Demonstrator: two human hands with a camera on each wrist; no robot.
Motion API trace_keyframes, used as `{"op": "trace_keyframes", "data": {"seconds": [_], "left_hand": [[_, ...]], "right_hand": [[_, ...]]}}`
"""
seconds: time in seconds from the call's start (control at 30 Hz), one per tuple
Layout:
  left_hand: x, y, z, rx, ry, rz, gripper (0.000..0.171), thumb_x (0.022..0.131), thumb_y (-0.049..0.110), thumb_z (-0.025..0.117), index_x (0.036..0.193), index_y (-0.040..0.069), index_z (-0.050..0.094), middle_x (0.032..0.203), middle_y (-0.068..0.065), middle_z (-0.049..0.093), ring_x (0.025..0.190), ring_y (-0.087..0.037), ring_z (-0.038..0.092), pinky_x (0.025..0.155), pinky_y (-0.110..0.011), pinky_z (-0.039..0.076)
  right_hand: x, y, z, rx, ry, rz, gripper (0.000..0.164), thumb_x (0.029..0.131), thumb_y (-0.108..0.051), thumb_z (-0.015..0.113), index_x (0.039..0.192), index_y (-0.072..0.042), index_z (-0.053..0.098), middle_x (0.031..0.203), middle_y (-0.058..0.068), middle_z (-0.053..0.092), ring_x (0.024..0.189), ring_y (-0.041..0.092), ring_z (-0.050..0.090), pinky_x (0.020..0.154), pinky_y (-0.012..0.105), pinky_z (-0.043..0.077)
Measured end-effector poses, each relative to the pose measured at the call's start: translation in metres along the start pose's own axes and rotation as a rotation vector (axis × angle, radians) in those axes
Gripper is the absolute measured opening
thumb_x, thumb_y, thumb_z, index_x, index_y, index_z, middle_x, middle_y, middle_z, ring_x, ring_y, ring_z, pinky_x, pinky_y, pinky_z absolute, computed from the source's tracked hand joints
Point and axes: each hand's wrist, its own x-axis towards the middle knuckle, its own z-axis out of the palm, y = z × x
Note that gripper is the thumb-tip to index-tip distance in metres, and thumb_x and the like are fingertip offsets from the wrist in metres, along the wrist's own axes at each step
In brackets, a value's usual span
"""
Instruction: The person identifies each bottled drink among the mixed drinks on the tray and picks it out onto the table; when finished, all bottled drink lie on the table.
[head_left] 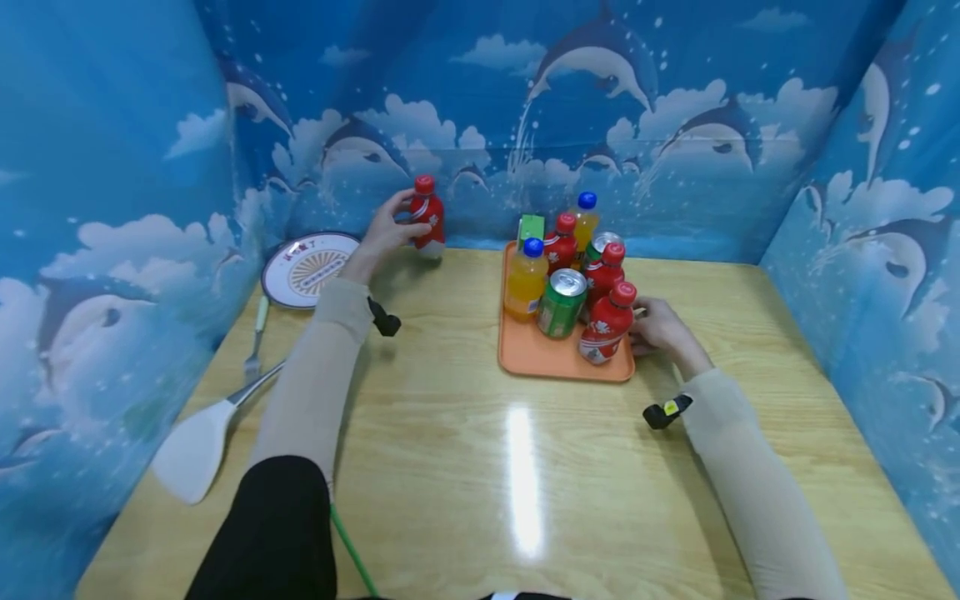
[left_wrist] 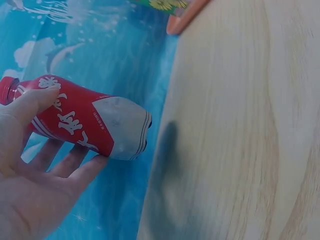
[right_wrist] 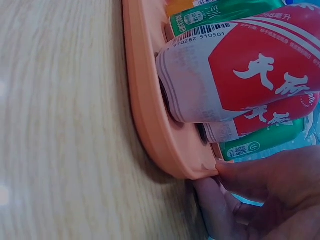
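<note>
My left hand (head_left: 387, 229) grips a red bottle (head_left: 428, 218) with a red cap near the back wall. In the left wrist view the bottle (left_wrist: 90, 117) lies between thumb and fingers, its grey-white base apart from the table, with a shadow below. My right hand (head_left: 660, 323) pinches the rim of an orange tray (head_left: 555, 367) at its right side. In the right wrist view thumb and fingers meet at the tray's corner (right_wrist: 187, 167). On the tray stand several red bottles (head_left: 607, 323), orange drinks with blue caps (head_left: 527, 279), green cans (head_left: 562, 304) and a green box (head_left: 532, 227).
Left of the left arm are an oval white plate (head_left: 307, 268), a fork (head_left: 255, 346) with a pale green handle, and a white spatula (head_left: 195, 446). A blue dolphin-print curtain (head_left: 480, 100) encloses the wooden table (head_left: 450, 450) at the back and sides.
</note>
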Motion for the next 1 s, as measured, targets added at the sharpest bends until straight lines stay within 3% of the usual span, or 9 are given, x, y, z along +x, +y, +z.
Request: {"op": "trace_keyframes", "data": {"seconds": [0.27, 0.43, 0.67, 0.87, 1.0], "left_hand": [[0.004, -0.003, -0.015, 0.052, -0.023, -0.039, 0.081, 0.099, 0.008, 0.072, 0.166, 0.026, 0.030, 0.170, -0.012, 0.032, 0.142, -0.035, 0.050, 0.118, -0.052, 0.049], [-0.002, 0.000, -0.024, 0.056, -0.070, -0.045, 0.080, 0.098, 0.004, 0.071, 0.165, 0.019, 0.031, 0.169, -0.015, 0.034, 0.138, -0.032, 0.050, 0.115, -0.051, 0.050], [-0.009, 0.001, -0.029, 0.066, -0.077, -0.081, 0.079, 0.099, 0.004, 0.070, 0.165, 0.022, 0.031, 0.169, -0.015, 0.032, 0.144, -0.036, 0.049, 0.118, -0.051, 0.048], [-0.001, -0.003, -0.026, 0.076, -0.088, -0.077, 0.085, 0.100, 0.005, 0.070, 0.168, 0.022, 0.023, 0.172, -0.015, 0.027, 0.153, -0.037, 0.041, 0.123, -0.053, 0.043], [0.010, -0.014, -0.023, 0.095, -0.064, -0.035, 0.085, 0.100, 0.006, 0.069, 0.169, 0.022, 0.022, 0.173, -0.015, 0.028, 0.157, -0.036, 0.037, 0.126, -0.050, 0.040]], "right_hand": [[0.002, -0.001, -0.001, -0.005, -0.006, -0.014, 0.053, 0.106, -0.006, 0.050, 0.155, 0.008, 0.035, 0.117, 0.022, 0.055, 0.080, 0.014, 0.067, 0.074, 0.037, 0.067], [0.002, -0.003, -0.002, -0.008, -0.007, -0.032, 0.051, 0.106, -0.006, 0.049, 0.153, 0.009, 0.036, 0.115, 0.021, 0.057, 0.078, 0.014, 0.067, 0.074, 0.038, 0.067], [0.001, -0.002, -0.002, 0.010, -0.019, -0.044, 0.053, 0.106, -0.004, 0.049, 0.155, 0.009, 0.034, 0.108, 0.017, 0.058, 0.075, 0.012, 0.067, 0.073, 0.037, 0.067], [0.001, 0.001, -0.001, 0.033, -0.015, -0.038, 0.052, 0.106, -0.003, 0.049, 0.154, 0.009, 0.034, 0.106, 0.015, 0.058, 0.074, 0.011, 0.067, 0.071, 0.035, 0.067], [0.002, 0.004, 0.000, 0.036, -0.017, -0.037, 0.054, 0.106, -0.003, 0.048, 0.156, 0.009, 0.032, 0.110, 0.018, 0.059, 0.076, 0.012, 0.067, 0.073, 0.036, 0.067]]}}
